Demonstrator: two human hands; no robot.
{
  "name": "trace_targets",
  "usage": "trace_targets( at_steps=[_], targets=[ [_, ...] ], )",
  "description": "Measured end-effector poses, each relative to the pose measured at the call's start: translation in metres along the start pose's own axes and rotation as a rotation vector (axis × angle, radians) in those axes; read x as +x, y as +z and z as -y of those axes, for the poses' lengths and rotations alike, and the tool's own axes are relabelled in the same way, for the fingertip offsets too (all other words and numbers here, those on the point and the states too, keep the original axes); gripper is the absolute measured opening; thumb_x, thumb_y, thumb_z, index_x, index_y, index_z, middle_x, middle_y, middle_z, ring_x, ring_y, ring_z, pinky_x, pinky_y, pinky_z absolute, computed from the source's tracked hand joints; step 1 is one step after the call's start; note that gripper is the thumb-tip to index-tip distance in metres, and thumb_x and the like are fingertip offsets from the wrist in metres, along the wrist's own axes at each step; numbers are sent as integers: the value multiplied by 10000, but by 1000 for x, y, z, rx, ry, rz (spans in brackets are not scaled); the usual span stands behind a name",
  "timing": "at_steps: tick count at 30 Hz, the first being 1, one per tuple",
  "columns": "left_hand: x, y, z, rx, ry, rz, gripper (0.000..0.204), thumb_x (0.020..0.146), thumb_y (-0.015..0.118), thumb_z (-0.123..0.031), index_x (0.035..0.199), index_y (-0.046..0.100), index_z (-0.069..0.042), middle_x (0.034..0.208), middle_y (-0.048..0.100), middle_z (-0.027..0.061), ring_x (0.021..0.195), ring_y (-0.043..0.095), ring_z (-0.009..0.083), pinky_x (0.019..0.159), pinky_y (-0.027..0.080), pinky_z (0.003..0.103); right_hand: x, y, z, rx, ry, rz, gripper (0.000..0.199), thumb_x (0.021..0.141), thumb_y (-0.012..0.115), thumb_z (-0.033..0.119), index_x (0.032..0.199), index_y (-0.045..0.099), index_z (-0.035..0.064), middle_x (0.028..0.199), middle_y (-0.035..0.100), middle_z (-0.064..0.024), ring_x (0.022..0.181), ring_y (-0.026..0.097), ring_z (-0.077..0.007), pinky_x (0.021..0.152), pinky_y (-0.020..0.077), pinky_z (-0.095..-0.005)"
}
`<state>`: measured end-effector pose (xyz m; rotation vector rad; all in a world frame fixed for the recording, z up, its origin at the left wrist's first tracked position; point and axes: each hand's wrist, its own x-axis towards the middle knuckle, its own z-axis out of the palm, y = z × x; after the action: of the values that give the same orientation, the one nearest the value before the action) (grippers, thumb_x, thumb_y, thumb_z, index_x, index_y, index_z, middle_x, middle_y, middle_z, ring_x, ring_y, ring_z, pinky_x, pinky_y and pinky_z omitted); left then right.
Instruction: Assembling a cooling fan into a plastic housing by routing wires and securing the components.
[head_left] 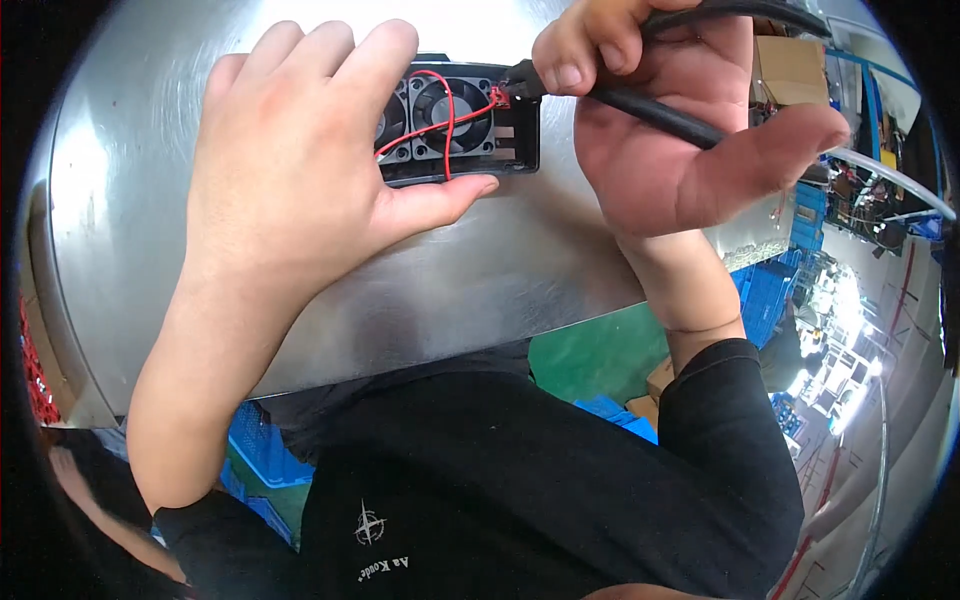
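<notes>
A black fan unit (460, 120) with two small round fans and red wires lies on a shiny metal table (500, 260). My left hand (290, 170) lies over its left side, fingers spread across the top and thumb pressed along its lower edge. My right hand (670, 130) grips a black rod-shaped tool (650, 108) with a black cable running off to the upper right. The tool's tip touches the red connector (499, 96) at the unit's upper right corner. The left part of the unit is hidden under my left hand.
Below the table edge are blue plastic crates (262, 455) and a green floor (590, 350). Cardboard boxes (790, 70) and more blue crates (770, 290) stand to the right. A clear tube (890, 180) runs off at the right.
</notes>
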<state>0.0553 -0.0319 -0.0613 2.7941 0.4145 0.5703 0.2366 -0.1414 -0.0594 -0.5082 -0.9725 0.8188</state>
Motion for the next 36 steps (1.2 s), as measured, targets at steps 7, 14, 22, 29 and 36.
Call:
trace_targets(
  at_steps=[7, 14, 22, 29, 36],
  targets=[
    [2, 3, -2, 4, 3, -13, 734, 635, 848, -584, 1112, 630, -71, 928, 595, 95, 903, 584, 327, 783, 425, 448, 1, 45, 6, -950, 271, -408, 966, 848, 203, 973, 1099, 457, 75, 830, 461, -53, 691, 437, -136, 669, 435, -306],
    [1, 6, -1, 24, 7, -13, 723, 627, 847, -581, 1099, 627, -79, 912, 599, 92, 893, 586, 325, 770, 428, 443, -8, 28, -10, 77, -39, -310, 920, 837, 240, 970, 1016, 441, 90, 753, 450, -47, 642, 435, -127, 629, 411, -279],
    [-1, 8, -6, 25, -17, -15, 704, 632, 838, -584, 1076, 620, -83, 922, 623, 90, 907, 605, 329, 771, 444, 450, 0, 32, -24, 302, -261, -169, 832, 911, 301, 883, 1004, 460, 72, 717, 475, -69, 567, 425, -137, 561, 397, -276],
    [-3, 10, -2, 31, 3, -42, 697, 648, 834, -579, 1081, 624, -75, 925, 624, 98, 916, 608, 329, 776, 447, 449, 22, -12, -36, 240, -409, 332, 806, 926, 394, 850, 1062, 456, 57, 753, 476, -71, 621, 458, -158, 593, 421, -292],
    [-6, 6, 1, 30, -25, -24, 717, 673, 821, -596, 1110, 636, -59, 941, 621, 107, 909, 601, 322, 788, 440, 442, -8, -31, -2, 115, -146, 158, 772, 948, 436, 801, 1138, 478, 54, 802, 468, -87, 675, 477, -189, 672, 442, -353]
  ],
)
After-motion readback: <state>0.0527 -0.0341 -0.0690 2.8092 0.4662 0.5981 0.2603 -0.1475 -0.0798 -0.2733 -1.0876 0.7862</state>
